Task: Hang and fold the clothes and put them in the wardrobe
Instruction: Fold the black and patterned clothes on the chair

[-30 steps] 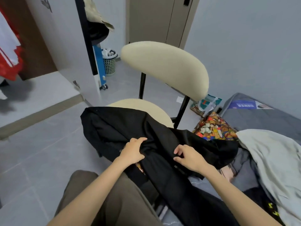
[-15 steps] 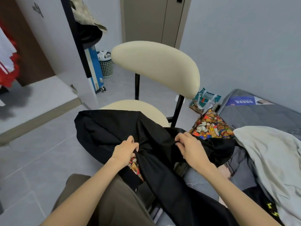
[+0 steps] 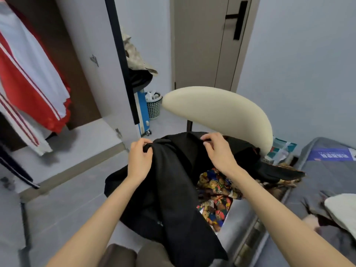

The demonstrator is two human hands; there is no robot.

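A black garment (image 3: 173, 189) is lifted in front of me, draped down over my lap and the seat of a cream chair (image 3: 221, 110). My left hand (image 3: 139, 160) grips its upper left edge. My right hand (image 3: 217, 149) pinches the upper edge a little further right. A colourful patterned cloth (image 3: 215, 199) lies under the black garment. At the left, the open wardrobe (image 3: 81, 74) shows a red and white jacket (image 3: 28, 79) hanging inside.
A grey bed (image 3: 327, 174) at the right carries a pale garment (image 3: 342, 211) and other clothes. A white wardrobe door (image 3: 100, 60) stands open. A blue wheeled unit (image 3: 143, 114) and a small bin (image 3: 154, 105) stand behind it, by a closed beige door (image 3: 208, 41).
Both hands have raised the black garment higher and taken hold of its upper edge. My view has tilted up and left, bringing the wardrobe interior into sight.
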